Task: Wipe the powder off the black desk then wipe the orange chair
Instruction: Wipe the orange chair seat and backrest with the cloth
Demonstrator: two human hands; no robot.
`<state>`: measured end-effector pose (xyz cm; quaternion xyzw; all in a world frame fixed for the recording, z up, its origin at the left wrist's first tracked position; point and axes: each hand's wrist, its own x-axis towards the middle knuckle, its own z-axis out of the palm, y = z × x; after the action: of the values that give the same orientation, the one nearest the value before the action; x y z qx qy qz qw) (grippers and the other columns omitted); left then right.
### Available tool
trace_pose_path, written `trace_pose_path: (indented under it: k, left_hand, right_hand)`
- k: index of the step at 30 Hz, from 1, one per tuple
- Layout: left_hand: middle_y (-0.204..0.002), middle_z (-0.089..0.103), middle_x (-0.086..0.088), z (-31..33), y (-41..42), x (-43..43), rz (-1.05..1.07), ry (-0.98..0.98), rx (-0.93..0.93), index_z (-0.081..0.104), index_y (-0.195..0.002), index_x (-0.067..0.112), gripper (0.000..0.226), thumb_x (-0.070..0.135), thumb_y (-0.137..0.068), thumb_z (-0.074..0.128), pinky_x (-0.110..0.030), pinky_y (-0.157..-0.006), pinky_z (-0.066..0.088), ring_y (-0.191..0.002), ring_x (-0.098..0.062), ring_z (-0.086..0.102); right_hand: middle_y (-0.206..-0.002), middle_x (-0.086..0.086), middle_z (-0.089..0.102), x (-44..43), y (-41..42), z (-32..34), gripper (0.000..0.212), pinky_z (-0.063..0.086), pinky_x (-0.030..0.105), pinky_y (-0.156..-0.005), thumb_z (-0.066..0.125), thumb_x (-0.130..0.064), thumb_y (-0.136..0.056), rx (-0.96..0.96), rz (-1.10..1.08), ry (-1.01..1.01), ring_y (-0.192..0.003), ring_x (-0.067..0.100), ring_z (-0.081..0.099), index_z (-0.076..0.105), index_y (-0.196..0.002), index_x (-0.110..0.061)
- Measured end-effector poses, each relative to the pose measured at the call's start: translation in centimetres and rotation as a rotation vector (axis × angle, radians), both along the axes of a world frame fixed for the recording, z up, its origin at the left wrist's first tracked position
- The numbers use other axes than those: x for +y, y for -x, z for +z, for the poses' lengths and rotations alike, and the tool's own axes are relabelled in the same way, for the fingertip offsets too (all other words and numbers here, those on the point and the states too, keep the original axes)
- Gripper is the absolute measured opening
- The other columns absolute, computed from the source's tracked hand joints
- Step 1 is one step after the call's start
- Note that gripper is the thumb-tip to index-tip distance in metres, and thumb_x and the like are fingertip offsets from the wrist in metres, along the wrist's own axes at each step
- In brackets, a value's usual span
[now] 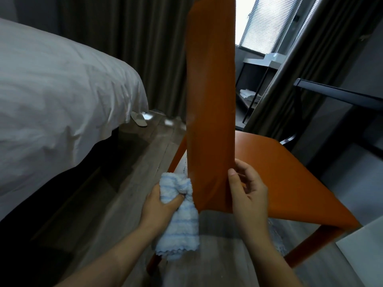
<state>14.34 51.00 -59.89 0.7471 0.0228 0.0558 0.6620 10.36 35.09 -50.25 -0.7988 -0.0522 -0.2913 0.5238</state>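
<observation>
The orange chair point(210, 96) stands right in front of me, its tall backrest rising up the middle of the view and its seat point(286, 175) spreading to the right. My left hand point(159, 206) grips a light blue striped cloth point(178, 216) against the lower left edge of the backrest; most of the cloth hangs down below the hand. My right hand point(248, 193) holds the lower right edge of the backrest, thumb on the near face and fingers curled round behind. A faint pale smear shows on the backrest's left side. The black desk's edge point(339, 94) shows at the right.
A bed with a white cover point(51, 96) fills the left. A slipper point(138, 119) and white specks lie on the wooden floor beyond it. Dark curtains point(124, 38) hang behind, with a bright window point(263, 23) and a low shelf point(252, 83) at the back right.
</observation>
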Motion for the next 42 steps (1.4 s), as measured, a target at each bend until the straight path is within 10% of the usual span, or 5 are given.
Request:
trace_pose_path:
  k: [28,42]
  left_hand:
    - [-0.114,0.061,0.007,28.9,-5.2,7.4,0.245,0.138,-0.577,0.048,-0.127,0.028,0.055,0.056,-0.082,0.064,-0.035,-0.083,0.057,-0.097,-0.008,0.063]
    - [-0.12,0.057,0.002,25.5,-8.9,3.4,0.254,0.103,-0.522,0.046,-0.127,0.033,0.064,0.069,-0.076,0.059,-0.042,-0.088,0.053,-0.098,-0.012,0.061]
  right_hand:
    - [-0.096,-0.014,0.062,6.0,-3.7,16.5,0.02,0.047,0.01,-0.07,0.061,-0.02,-0.094,-0.455,0.068,0.048,-0.089,-0.003,0.061,0.063,-0.114,-0.024]
    - [-0.102,-0.007,0.062,5.6,-5.7,12.4,0.034,0.045,0.011,-0.074,0.064,-0.014,-0.091,-0.554,-0.025,0.053,-0.09,0.003,0.059,0.062,-0.124,-0.015]
